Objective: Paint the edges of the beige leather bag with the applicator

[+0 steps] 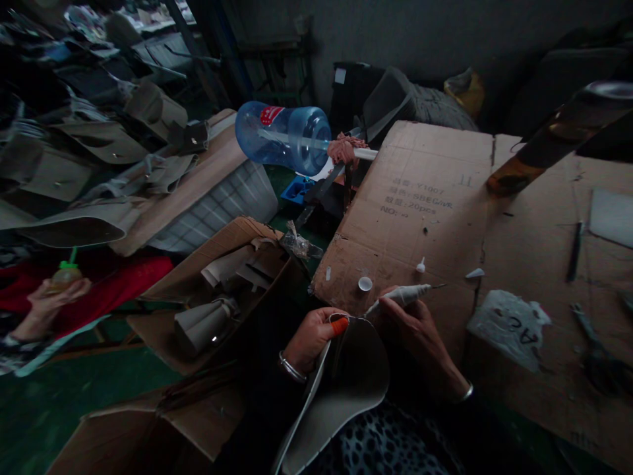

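Dim workshop, head view, looking down at lap and work surface.

Left hand [310,338]: fingers curled shut, pinching the top edge of a pale curved leather piece [341,396]; an orange finger cot [339,325] covers the thumb tip. A bangle sits on that wrist. The leather piece hangs from the pinch toward 6 o'clock, resting over the lap, on leopard-print cloth.

Right hand [420,326]: closed around a grey pen-like tool [403,295], its thin tip pointing toward 3 o'clock, lying just above the cardboard-covered table [445,198]. The tool's rear end sits close to the leather's edge; whether they touch I cannot tell.

On the table at 12 o'clock from the hands: a small white cap [364,284] and a small white nozzle [421,266]. At 3 o'clock, a crumpled white bag [509,323] and dark scissors [593,343]. Farther at 11 o'clock, a blue water jug [281,137] lies on its side. At 9 o'clock, open cardboard boxes [217,290] hold more grey pieces. Far at 9 o'clock, another person's hand [47,300] holds a small bottle.

Risks, as judged: light is poor, so the tool tip could wander off the leather's edge and mark or prick the surface. The pinch is only at the rim; the hanging piece could slip or swing under tool pressure. The uncovered fingers sit near the point. The loose cap could be knocked off the table.
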Demonstrator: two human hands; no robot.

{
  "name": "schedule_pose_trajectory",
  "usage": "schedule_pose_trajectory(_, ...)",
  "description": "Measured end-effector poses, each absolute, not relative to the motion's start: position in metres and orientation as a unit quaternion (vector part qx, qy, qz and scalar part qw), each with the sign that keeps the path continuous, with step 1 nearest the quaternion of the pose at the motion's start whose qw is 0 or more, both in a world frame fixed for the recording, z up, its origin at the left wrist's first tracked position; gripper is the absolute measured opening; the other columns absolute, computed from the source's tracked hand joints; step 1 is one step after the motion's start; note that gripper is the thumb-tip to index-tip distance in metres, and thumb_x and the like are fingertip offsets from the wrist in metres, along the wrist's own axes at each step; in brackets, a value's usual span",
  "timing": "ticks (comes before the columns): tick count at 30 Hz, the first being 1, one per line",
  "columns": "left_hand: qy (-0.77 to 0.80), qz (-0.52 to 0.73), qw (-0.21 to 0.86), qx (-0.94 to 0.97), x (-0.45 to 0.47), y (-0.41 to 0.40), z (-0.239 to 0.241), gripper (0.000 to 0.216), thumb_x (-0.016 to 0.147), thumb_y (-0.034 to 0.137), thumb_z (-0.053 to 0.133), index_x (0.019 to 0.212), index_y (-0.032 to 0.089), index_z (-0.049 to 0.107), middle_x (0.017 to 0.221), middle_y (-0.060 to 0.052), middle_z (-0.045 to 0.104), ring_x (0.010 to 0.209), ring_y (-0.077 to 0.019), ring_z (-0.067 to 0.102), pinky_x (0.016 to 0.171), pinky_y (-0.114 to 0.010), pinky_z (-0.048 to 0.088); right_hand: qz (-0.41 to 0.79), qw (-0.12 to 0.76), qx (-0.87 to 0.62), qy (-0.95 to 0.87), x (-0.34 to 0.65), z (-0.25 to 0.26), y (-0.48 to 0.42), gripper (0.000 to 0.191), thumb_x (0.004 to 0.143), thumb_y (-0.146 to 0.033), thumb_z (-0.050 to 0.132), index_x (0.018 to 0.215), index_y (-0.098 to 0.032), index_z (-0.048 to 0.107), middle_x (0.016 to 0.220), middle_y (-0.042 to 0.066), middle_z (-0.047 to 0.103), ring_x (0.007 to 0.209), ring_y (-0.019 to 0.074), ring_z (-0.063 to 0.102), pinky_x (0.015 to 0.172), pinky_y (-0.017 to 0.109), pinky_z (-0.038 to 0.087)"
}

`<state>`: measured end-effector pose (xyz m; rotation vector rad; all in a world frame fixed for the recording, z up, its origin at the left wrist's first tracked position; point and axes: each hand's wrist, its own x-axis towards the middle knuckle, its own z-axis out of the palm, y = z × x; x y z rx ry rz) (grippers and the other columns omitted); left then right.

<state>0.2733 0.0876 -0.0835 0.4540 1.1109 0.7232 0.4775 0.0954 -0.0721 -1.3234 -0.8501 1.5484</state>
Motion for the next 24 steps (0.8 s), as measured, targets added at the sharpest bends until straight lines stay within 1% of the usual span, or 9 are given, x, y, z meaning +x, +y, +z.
schedule_pose_trajectory(3, 0.514, 0.333, 0.761, 0.214, 0.273, 0.087, -0.085, 0.044, 0.053, 0.038, 0.096, 0.082, 0.013, 0.074, 0.075, -0.001, 0.071, 0.067, -0.0126, 0.061, 0.069, -0.026, 0.045, 0.628, 0.450, -0.535, -0.342, 0.476, -0.072, 0.095, 0.039, 0.074, -0.054, 0.080, 0.086, -0.019, 0.067, 0.075, 0.000, 0.062, 0.064, 0.0132, 0.052, 0.053, 0.025, 0.041)
schedule_pose_trajectory(6, 0.509, 0.338, 0.763, 0.213, 0.274, 0.086, -0.085, 0.043, 0.055, 0.038, 0.095, 0.082, 0.013, 0.074, 0.075, -0.001, 0.070, 0.067, -0.0127, 0.061, 0.069, -0.026, 0.045, 0.617, 0.456, -0.537, -0.351, 0.475, -0.075, 0.096, 0.040, 0.073, -0.054, 0.081, 0.086, -0.019, 0.068, 0.077, 0.001, 0.064, 0.068, 0.0142, 0.055, 0.057, 0.025, 0.044)
schedule_pose_trajectory(10, 0.511, 0.341, 0.759, 0.216, 0.274, 0.084, -0.084, 0.040, 0.058, 0.037, 0.093, 0.084, 0.013, 0.073, 0.075, -0.001, 0.070, 0.068, -0.0131, 0.060, 0.068, -0.026, 0.044, 0.607, 0.448, -0.542, -0.371, 0.475, -0.083, 0.100, 0.040, 0.074, -0.055, 0.079, 0.087, -0.018, 0.068, 0.080, 0.002, 0.066, 0.071, 0.0161, 0.057, 0.061, 0.027, 0.048)
schedule_pose_trajectory(17, 0.518, 0.345, 0.747, 0.235, 0.275, 0.080, -0.085, 0.037, 0.060, 0.035, 0.090, 0.082, 0.013, 0.072, 0.074, -0.001, 0.068, 0.067, -0.0133, 0.058, 0.066, -0.026, 0.043, 0.621, 0.455, -0.505, -0.390, 0.472, -0.094, 0.104, 0.037, 0.079, -0.054, 0.075, 0.090, -0.019, 0.067, 0.082, 0.002, 0.066, 0.071, 0.0153, 0.057, 0.060, 0.026, 0.047)
schedule_pose_trajectory(21, 0.522, 0.366, 0.736, 0.228, 0.270, 0.079, -0.086, 0.035, 0.060, 0.034, 0.089, 0.081, 0.013, 0.071, 0.073, -0.001, 0.067, 0.067, -0.0133, 0.058, 0.066, -0.026, 0.043, 0.609, 0.436, -0.468, -0.468, 0.471, -0.085, 0.093, 0.030, 0.086, -0.050, 0.070, 0.097, -0.023, 0.067, 0.086, 0.002, 0.066, 0.078, 0.0181, 0.062, 0.068, 0.030, 0.052)
schedule_pose_trajectory(24, 0.522, 0.376, 0.733, 0.221, 0.263, 0.082, -0.089, 0.034, 0.060, 0.033, 0.089, 0.080, 0.013, 0.070, 0.072, -0.001, 0.067, 0.066, -0.0127, 0.057, 0.066, -0.025, 0.043, 0.541, 0.401, -0.450, -0.587, 0.474, -0.082, 0.085, 0.019, 0.091, -0.044, 0.064, 0.100, -0.028, 0.069, 0.089, 0.002, 0.068, 0.083, 0.0195, 0.064, 0.073, 0.032, 0.052)
